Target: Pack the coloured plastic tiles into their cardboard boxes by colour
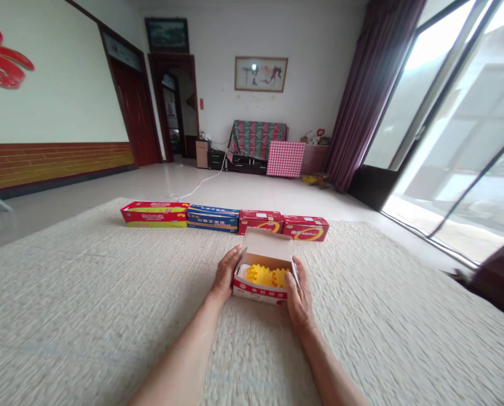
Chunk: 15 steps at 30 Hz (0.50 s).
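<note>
Between my two hands stands a small red and white cardboard box [260, 292], its lid [268, 245] raised at the back. Yellow toothed plastic blocks [260, 274] lie inside it, along with something white at the left. My left hand [227, 273] is pressed against the box's left side. On the right, my right hand [299, 293] grips the other side, its thumb over the front right corner and side flap. The undersides of both hands and the box's base are partly hidden.
Beyond the box, a row of closed cartons crosses the pale textured mat [108, 316]: a red and yellow carton [155, 215], a blue carton [213, 219] and two red cartons [305, 228]. A white cable [201, 183] trails over the floor behind them.
</note>
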Motion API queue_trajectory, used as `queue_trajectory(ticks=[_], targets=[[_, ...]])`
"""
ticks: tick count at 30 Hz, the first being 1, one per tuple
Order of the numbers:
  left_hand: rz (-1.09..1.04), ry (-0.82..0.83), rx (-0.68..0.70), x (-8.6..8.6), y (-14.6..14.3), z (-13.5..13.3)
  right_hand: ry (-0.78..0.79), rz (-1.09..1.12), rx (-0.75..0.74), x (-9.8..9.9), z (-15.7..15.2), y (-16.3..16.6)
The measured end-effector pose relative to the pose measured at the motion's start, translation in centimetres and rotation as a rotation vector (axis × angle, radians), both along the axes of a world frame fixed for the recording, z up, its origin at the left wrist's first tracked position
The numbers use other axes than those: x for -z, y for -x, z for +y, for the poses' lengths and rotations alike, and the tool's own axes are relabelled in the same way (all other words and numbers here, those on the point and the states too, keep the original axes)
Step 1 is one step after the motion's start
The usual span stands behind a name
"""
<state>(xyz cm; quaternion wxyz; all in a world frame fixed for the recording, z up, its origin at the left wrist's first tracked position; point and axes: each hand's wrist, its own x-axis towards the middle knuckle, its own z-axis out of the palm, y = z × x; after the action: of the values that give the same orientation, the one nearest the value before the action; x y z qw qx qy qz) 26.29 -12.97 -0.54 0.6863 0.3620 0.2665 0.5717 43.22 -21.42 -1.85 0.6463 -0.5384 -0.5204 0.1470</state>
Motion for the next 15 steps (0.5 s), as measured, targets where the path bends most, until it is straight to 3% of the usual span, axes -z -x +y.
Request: queue_trajectory(ticks=[8,15], targets=[[0.028,-0.052,0.101,-0.1,0.1,0.0,0.048,-0.045,-0.079,-0.2,0.2,-1.0],[-0.003,-0.065,0.128,-0.1,0.2,0.3,0.019,0.13,-0.078,0.2,1.2,-0.9]])
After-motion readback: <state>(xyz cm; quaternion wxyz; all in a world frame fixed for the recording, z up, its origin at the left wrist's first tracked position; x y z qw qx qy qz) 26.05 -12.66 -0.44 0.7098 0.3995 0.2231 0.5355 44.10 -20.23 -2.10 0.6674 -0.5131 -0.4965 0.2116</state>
